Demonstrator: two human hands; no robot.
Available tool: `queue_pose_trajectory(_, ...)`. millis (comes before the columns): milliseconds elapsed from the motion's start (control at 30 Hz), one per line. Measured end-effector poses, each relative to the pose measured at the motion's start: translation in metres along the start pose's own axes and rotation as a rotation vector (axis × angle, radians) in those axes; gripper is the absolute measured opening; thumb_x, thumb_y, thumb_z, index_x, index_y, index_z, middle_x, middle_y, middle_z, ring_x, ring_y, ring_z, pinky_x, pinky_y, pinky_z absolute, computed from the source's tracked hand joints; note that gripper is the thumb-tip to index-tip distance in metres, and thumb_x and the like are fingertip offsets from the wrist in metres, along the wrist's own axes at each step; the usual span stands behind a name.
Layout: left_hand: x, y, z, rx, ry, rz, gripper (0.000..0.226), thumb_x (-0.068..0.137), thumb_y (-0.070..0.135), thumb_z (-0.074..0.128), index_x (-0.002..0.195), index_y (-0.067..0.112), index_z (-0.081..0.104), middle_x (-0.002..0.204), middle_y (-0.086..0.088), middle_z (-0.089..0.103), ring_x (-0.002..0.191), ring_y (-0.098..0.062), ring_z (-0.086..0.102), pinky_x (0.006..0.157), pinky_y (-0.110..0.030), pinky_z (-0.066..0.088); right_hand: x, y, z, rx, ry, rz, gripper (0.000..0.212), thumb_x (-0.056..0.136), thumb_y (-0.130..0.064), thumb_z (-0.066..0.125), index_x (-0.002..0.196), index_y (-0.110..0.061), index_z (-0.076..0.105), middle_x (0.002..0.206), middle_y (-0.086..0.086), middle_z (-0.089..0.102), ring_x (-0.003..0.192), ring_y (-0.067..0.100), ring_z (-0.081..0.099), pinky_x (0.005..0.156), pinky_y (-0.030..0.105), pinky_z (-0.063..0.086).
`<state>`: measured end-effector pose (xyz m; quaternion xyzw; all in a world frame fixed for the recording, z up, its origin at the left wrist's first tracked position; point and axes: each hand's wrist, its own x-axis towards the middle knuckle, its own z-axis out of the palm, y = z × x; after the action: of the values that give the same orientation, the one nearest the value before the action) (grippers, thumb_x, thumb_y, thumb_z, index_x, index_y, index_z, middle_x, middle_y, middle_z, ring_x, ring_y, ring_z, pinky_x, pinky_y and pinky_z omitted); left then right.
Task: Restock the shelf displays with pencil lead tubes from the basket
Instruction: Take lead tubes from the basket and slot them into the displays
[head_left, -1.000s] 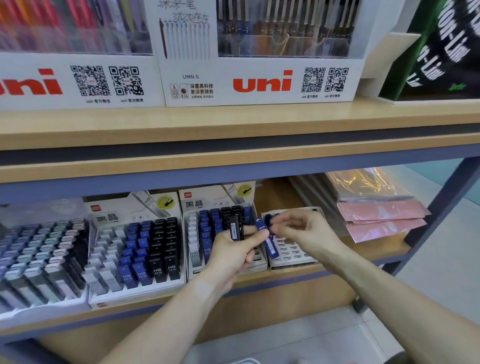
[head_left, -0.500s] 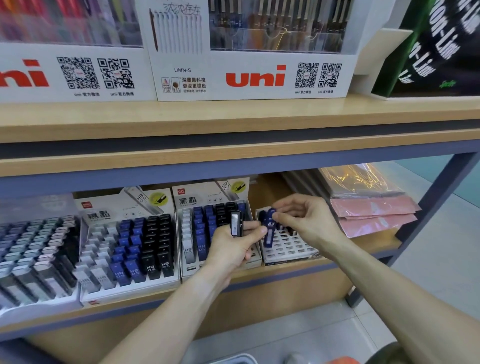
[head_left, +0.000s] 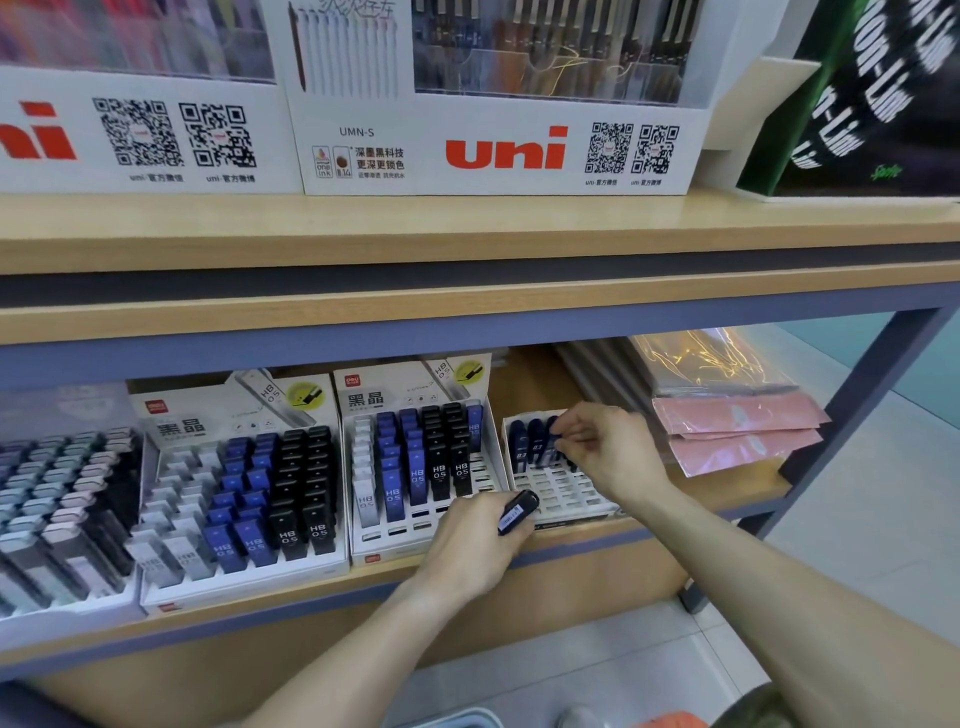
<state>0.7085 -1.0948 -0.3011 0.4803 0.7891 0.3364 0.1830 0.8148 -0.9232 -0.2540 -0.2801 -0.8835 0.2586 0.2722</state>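
Observation:
My left hand (head_left: 475, 540) is closed around a dark pencil lead tube (head_left: 518, 512) with a white label, held low in front of the lower shelf. My right hand (head_left: 605, 447) reaches into a small white grid display tray (head_left: 563, 496) and pinches a dark blue lead tube (head_left: 558, 441) in the back row. Two more dark blue tubes (head_left: 527, 441) stand beside it at the tray's back left. The rest of the tray's slots show bare. The basket is only a sliver at the bottom edge.
Left of the tray stand two white display boxes (head_left: 415, 457) (head_left: 244, 493) with white, blue and black HB 0.5 tubes, and a further tray (head_left: 57, 499) at far left. Pink packets (head_left: 737, 431) lie to the right. The upper shelf (head_left: 467, 228) carries white pen boxes.
My right hand moved the blue tube away from my left hand and back into the grid tray. My left hand dropped lower with its tube. The camera tilted slightly down.

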Motion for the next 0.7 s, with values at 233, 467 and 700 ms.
queue_pose_trajectory(233, 0.006, 0.0, 0.003, 0.039, -0.04, -0.003, 0.028, 0.1, 0.032, 0.061, 0.075, 0.018, 0.062, 0.066, 0.001, 0.07, 0.061, -0.009, 0.064, 0.064, -0.029, 0.052, 0.003, -0.001, 0.001, -0.014, -0.097, -0.024, 0.019, 0.083, -0.004, 0.078, 0.089, -0.021, 0.074, 0.081, -0.013, 0.072, 0.077, -0.004, 0.068, 0.076, 0.012, 0.055)
queue_pose_trajectory(467, 0.007, 0.0, 0.002, 0.028, -0.048, -0.013, 0.028, 0.099, 0.031, 0.062, 0.073, 0.021, 0.06, 0.066, 0.001, 0.071, 0.058, -0.005, 0.064, 0.063, -0.028, 0.053, 0.011, 0.003, 0.013, -0.132, -0.008, -0.056, 0.018, 0.086, -0.007, 0.075, 0.101, -0.018, 0.079, 0.095, -0.005, 0.071, 0.076, 0.006, 0.067, 0.077, 0.024, 0.057)
queue_pose_trajectory(700, 0.005, -0.004, 0.004, 0.01, -0.068, -0.038, 0.025, 0.095, 0.031, 0.064, 0.077, 0.014, 0.059, 0.07, -0.003, 0.07, 0.069, -0.018, 0.066, 0.068, -0.036, 0.052, 0.013, -0.002, 0.021, -0.314, 0.038, -0.1, 0.017, 0.09, -0.007, 0.07, 0.101, -0.016, 0.08, 0.1, 0.003, 0.07, 0.082, 0.022, 0.066, 0.075, 0.028, 0.051)
